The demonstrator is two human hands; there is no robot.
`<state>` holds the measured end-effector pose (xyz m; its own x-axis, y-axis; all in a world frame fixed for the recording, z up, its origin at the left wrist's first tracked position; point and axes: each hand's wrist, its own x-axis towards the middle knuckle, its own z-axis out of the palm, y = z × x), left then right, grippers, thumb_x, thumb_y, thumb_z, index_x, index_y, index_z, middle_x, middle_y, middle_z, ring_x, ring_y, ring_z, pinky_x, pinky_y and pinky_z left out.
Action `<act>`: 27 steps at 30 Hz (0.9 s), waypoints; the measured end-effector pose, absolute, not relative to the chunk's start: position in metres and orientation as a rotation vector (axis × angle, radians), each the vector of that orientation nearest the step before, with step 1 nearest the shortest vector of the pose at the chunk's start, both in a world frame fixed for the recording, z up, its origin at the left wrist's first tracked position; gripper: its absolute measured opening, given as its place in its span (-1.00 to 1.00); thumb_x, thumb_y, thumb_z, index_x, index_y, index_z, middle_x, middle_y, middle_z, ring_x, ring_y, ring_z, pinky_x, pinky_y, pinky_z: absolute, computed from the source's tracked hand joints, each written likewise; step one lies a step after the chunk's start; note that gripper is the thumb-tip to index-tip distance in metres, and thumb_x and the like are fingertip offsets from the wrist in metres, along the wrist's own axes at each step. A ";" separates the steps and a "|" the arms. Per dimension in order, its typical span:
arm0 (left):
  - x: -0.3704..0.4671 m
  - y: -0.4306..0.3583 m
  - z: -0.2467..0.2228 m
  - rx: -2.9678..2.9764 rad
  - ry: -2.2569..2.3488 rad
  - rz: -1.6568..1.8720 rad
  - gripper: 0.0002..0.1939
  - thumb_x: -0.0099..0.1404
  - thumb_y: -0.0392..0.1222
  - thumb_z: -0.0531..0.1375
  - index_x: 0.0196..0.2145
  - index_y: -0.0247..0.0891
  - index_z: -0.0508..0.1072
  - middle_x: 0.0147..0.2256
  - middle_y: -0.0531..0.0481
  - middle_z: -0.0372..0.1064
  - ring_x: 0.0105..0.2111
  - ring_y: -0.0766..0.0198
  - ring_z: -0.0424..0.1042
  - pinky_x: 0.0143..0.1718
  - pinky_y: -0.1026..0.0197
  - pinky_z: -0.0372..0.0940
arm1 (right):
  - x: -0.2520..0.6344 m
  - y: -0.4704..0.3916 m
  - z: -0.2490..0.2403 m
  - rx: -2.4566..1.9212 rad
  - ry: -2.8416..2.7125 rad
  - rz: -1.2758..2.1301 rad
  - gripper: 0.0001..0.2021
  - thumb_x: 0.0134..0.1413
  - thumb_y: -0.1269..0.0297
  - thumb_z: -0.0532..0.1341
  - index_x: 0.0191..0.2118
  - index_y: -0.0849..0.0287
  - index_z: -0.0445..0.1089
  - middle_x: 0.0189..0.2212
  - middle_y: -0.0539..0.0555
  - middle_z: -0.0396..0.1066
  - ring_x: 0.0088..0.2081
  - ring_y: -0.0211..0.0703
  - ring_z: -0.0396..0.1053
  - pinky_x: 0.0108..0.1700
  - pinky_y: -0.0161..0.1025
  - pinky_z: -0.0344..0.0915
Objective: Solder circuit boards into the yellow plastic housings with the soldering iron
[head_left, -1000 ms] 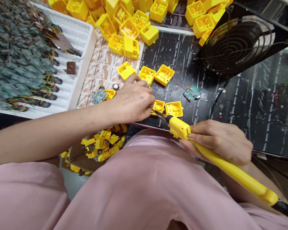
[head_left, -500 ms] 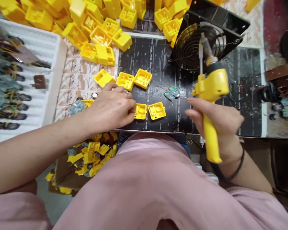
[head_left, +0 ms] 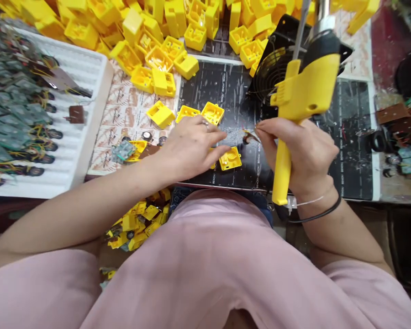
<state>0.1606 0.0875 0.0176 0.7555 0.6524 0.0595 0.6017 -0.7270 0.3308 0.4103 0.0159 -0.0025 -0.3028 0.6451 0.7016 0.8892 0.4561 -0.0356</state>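
My right hand [head_left: 306,153] is wrapped round the grip of a yellow soldering gun [head_left: 308,87], its metal tip pointing away at the top. Between that hand's thumb and fingertip, a small board with wires [head_left: 249,136] appears pinched and seen edge-on. My left hand [head_left: 192,144] reaches over the black mat, fingers stretched and thumb apart. Its thumb is close to an open yellow case half [head_left: 230,159]. Beyond its fingers lie another open case half [head_left: 212,113] and a partly covered one [head_left: 188,112]. What is under the left palm is hidden.
A heap of yellow cases [head_left: 157,59] fills the back. A black fan [head_left: 274,68] stands behind the soldering gun. At left is a white foam tray [head_left: 99,87] with wired circuit boards. A box of yellow parts [head_left: 137,224] sits below the table edge.
My right hand has raised the soldering gun, and the board that lay on the mat is now at its fingertips. My left hand has moved right, its fingers spreading. The view has shifted.
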 end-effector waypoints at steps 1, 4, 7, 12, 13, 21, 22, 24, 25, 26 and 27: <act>0.168 0.086 0.016 2.634 0.935 0.296 -0.55 0.61 0.04 0.07 0.13 -0.23 0.65 0.15 -0.20 0.64 0.19 -0.11 0.56 0.29 -0.17 0.38 | 0.407 0.012 0.005 -1.298 -2.050 -0.447 -0.75 0.55 0.27 0.22 0.17 -0.16 0.54 -0.38 -0.07 0.54 -0.32 -0.13 0.56 -0.16 -0.19 0.56; 0.182 0.080 0.015 2.509 0.775 0.439 -0.61 0.61 -0.03 0.12 0.20 -0.21 0.58 0.25 -0.18 0.58 0.29 -0.02 0.51 0.35 -0.10 0.38 | 0.396 0.002 0.018 -1.343 -2.055 -0.366 -0.76 0.55 0.20 0.22 0.18 -0.21 0.53 -0.30 -0.07 0.62 -0.23 -0.10 0.63 -0.08 -0.14 0.63; 0.185 0.075 0.023 2.372 0.688 0.423 -0.68 0.62 -0.11 0.08 -0.01 -0.19 0.64 -0.03 -0.07 0.70 0.04 0.12 0.65 0.12 0.09 0.51 | 0.386 -0.002 0.024 -1.359 -2.087 -0.285 -0.77 0.56 0.18 0.21 0.17 -0.22 0.53 -0.29 -0.07 0.64 -0.21 -0.09 0.65 -0.08 -0.12 0.65; 0.162 0.072 0.048 2.012 0.663 0.267 -0.60 0.65 -0.04 0.00 -0.14 -0.19 0.60 -0.34 -0.01 0.65 -0.36 0.25 0.62 -0.26 0.20 0.52 | 0.386 -0.002 0.025 -1.182 -2.014 0.021 -0.77 0.55 0.29 0.24 0.20 -0.10 0.40 -0.03 -0.02 0.68 -0.04 -0.15 0.68 0.01 -0.16 0.66; 0.152 0.074 0.054 1.956 0.708 0.279 -0.60 0.65 -0.02 0.01 -0.13 -0.19 0.60 -0.35 -0.02 0.64 -0.40 0.26 0.60 -0.30 0.19 0.51 | 0.389 0.000 0.021 -1.131 -2.006 0.100 -0.72 0.52 0.30 0.28 0.22 -0.07 0.37 0.07 0.03 0.67 0.05 -0.14 0.67 0.05 -0.16 0.65; 0.073 0.126 0.074 2.023 0.726 -0.194 -0.20 0.45 0.60 0.11 -0.30 -0.22 0.70 -0.48 -0.03 0.58 -0.48 0.27 0.47 -0.44 0.23 0.36 | 0.405 0.015 -0.041 -1.043 -2.249 0.239 -0.54 0.36 0.11 0.44 0.24 0.06 0.36 0.08 0.18 0.65 0.02 0.07 0.65 0.14 0.05 0.58; 0.073 0.132 0.070 2.087 0.670 -0.312 -0.25 0.47 0.55 0.10 -0.29 -0.18 0.72 -0.48 -0.01 0.59 -0.50 0.28 0.45 -0.45 0.24 0.36 | 0.401 0.014 -0.047 -1.077 -2.243 0.196 -0.58 0.38 0.14 0.42 0.23 0.07 0.37 0.03 0.17 0.66 -0.06 0.04 0.65 0.07 0.01 0.58; 0.079 0.135 0.060 2.254 0.598 -0.383 -0.41 0.53 0.34 0.09 -0.26 -0.12 0.73 -0.42 0.01 0.61 -0.48 0.26 0.48 -0.41 0.23 0.37 | 0.392 0.011 -0.055 -1.135 -2.218 0.119 -0.61 0.40 0.11 0.40 0.21 0.08 0.40 -0.05 0.14 0.67 -0.16 0.01 0.64 0.01 -0.01 0.56; 0.085 0.133 0.054 2.360 0.589 -0.340 -0.49 0.53 0.22 0.09 -0.25 -0.09 0.73 -0.37 0.01 0.64 -0.43 0.24 0.52 -0.36 0.22 0.38 | 0.387 0.009 -0.056 -1.153 -2.207 0.099 -0.60 0.40 0.07 0.41 0.21 0.08 0.42 -0.08 0.13 0.68 -0.17 0.01 0.64 0.04 0.02 0.55; 0.093 0.130 0.047 2.469 0.597 -0.285 -0.57 0.51 0.10 0.09 -0.24 -0.07 0.73 -0.30 0.02 0.65 -0.36 0.21 0.56 -0.30 0.21 0.39 | 0.383 0.007 -0.055 -1.158 -2.195 0.085 -0.57 0.39 0.04 0.42 0.22 0.08 0.43 -0.10 0.12 0.68 -0.18 0.02 0.65 0.09 0.05 0.55; 0.101 0.126 0.041 2.570 0.615 -0.231 -0.61 0.48 0.01 0.10 -0.25 -0.06 0.73 -0.24 0.01 0.66 -0.28 0.19 0.59 -0.24 0.20 0.40 | 0.379 0.006 -0.053 -1.151 -2.174 0.072 -0.54 0.38 0.01 0.43 0.23 0.07 0.43 -0.11 0.11 0.68 -0.17 0.02 0.65 0.14 0.08 0.54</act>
<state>0.1007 0.1256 0.0413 0.8846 0.3817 -0.2679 0.4636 -0.7815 0.4175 0.3792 0.0056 -0.0529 -0.3884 0.7527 0.5317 0.7161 0.6097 -0.3400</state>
